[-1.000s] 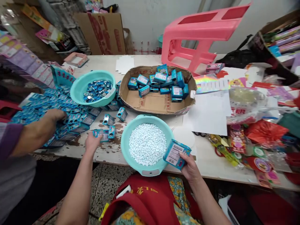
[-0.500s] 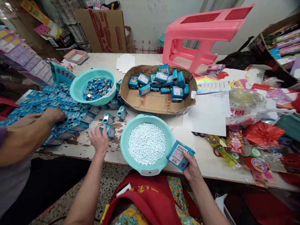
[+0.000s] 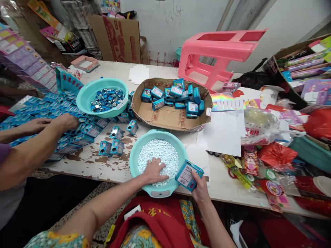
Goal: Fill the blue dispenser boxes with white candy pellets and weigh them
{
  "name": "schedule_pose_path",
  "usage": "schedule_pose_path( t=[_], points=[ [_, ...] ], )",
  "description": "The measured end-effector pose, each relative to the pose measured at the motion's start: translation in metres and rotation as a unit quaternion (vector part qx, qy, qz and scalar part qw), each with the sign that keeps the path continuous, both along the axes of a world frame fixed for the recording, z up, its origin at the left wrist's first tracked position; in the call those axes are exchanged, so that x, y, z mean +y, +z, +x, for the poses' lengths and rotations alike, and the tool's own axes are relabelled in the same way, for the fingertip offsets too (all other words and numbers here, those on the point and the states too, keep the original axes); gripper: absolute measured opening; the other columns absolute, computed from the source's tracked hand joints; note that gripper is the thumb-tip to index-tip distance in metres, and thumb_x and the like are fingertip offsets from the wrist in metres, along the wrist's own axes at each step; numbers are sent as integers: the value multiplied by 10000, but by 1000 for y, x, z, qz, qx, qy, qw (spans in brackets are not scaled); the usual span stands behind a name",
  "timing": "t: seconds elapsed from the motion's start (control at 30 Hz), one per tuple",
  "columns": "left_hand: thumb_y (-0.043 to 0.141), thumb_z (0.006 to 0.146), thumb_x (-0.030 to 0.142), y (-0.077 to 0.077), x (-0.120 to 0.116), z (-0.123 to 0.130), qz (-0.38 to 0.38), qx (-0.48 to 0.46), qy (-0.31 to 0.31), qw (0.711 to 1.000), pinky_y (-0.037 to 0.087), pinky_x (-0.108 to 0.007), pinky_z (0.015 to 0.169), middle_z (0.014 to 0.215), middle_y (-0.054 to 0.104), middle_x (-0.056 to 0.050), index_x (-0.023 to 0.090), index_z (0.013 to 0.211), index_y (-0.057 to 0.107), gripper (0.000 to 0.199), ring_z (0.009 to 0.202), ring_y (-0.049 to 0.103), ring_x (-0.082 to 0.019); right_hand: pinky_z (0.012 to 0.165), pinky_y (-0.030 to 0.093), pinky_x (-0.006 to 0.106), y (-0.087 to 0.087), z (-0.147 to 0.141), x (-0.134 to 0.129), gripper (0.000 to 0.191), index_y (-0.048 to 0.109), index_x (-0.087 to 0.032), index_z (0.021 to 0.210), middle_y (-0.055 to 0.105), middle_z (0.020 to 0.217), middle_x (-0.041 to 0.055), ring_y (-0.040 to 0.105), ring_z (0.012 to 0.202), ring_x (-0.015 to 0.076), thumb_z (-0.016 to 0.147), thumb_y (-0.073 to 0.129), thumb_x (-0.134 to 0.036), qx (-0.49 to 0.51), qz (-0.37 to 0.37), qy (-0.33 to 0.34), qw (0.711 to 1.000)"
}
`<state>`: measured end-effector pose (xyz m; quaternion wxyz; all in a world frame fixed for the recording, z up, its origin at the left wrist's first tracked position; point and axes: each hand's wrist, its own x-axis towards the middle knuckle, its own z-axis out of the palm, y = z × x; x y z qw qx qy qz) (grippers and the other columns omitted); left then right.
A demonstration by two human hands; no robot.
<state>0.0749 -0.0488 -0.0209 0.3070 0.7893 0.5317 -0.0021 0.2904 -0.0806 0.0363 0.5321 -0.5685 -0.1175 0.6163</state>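
My left hand (image 3: 155,171) lies with spread fingers on the small white pieces (image 3: 160,153) inside a turquoise basin (image 3: 133,162) at the table's front edge. In my right hand (image 3: 200,187) is a blue printed box (image 3: 189,175), held tilted against the basin's right rim. Several small blue boxes (image 3: 117,147) with round holes stand on the table left of the basin. Behind it, a cut-down cardboard tray (image 3: 165,117) holds several blue boxes (image 3: 176,91).
A second turquoise basin (image 3: 82,100) holds blue and silver round pieces. At the left, another person's hands (image 3: 66,122) touch massed blue boxes. A pink stool (image 3: 217,44) lies behind the tray; mixed packaging (image 3: 276,155) covers the right side.
My left hand has moved right, from the small blue boxes into the basin of white pieces. One small blue box now stands further left. My right hand still holds its box.
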Motion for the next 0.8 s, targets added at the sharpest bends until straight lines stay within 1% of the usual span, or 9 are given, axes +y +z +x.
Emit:
schedule_pose_path(
  t=[0.1, 0.23, 0.33, 0.43, 0.5, 0.63, 0.73, 0.77, 0.8],
  points=[
    [625, 678, 422, -1, -21, -1, -50, -80, 44, 995, 337, -561, 922, 1117, 540, -101, 247, 1007, 613, 373, 1121, 439, -369, 735, 567, 375, 3, -5, 1, 379, 683, -179, 901, 738, 861, 46, 689, 758, 228, 592, 807, -360, -11, 6, 7, 1000],
    [689, 566, 253, -9, -15, -2, -105, -228, 155, 956, 394, -490, 847, 815, 563, -61, 254, 796, 626, 238, 902, 566, -331, 728, 544, 333, 14, -14, 6, 343, 652, -188, 869, 718, 836, 19, 657, 763, 198, 602, 801, -345, -38, 49, 39, 997],
    [691, 579, 261, -8, 2, -5, -107, -273, 201, 935, 439, -414, 697, 617, 506, -25, 255, 707, 611, 151, 690, 586, -276, 711, 530, 311, 26, -19, 10, 333, 627, -198, 863, 694, 811, 0, 632, 745, 181, 623, 786, -365, -75, 75, 77, 991],
    [632, 666, 366, 2, 17, -12, -155, -332, 246, 897, 411, -311, 494, 541, 494, -3, 234, 720, 592, 148, 494, 522, -193, 699, 519, 306, 34, -21, 11, 414, 609, -208, 937, 680, 821, -3, 613, 750, 183, 613, 782, -399, -148, 90, 97, 980],
    [600, 702, 424, 14, 24, -18, -231, -419, 292, 828, 361, -252, 415, 576, 536, -6, 214, 779, 577, 226, 440, 486, -146, 713, 512, 314, 35, -22, 10, 461, 593, -210, 986, 670, 834, 0, 605, 768, 189, 612, 778, -408, -209, 101, 120, 965],
    [582, 694, 508, 49, 33, -18, -326, -575, 374, 650, 321, -202, 375, 623, 559, -4, 189, 808, 544, 341, 435, 484, -107, 773, 485, 344, 25, -33, 7, 430, 586, -199, 998, 643, 898, 29, 593, 829, 207, 670, 727, -438, -338, 135, 184, 913],
    [582, 712, 466, 76, 35, -7, -301, -666, 383, 564, 375, -217, 411, 576, 531, 17, 189, 759, 524, 287, 452, 509, -113, 827, 457, 367, 17, -53, 6, 392, 593, -190, 989, 621, 961, 55, 587, 905, 231, 699, 705, -428, -427, 186, 221, 856],
    [598, 712, 433, 83, 35, -3, -280, -687, 383, 550, 402, -226, 441, 581, 539, 19, 189, 753, 519, 260, 470, 527, -118, 835, 452, 369, 15, -60, 7, 380, 594, -189, 988, 618, 969, 59, 584, 922, 237, 703, 702, -414, -446, 204, 233, 840],
    [614, 708, 407, 89, 35, 2, -256, -696, 384, 550, 424, -234, 471, 598, 556, 19, 189, 749, 515, 243, 489, 546, -122, 839, 449, 370, 14, -67, 7, 365, 593, -190, 989, 618, 974, 60, 582, 933, 239, 708, 699, -398, -457, 219, 245, 826]
  ],
)
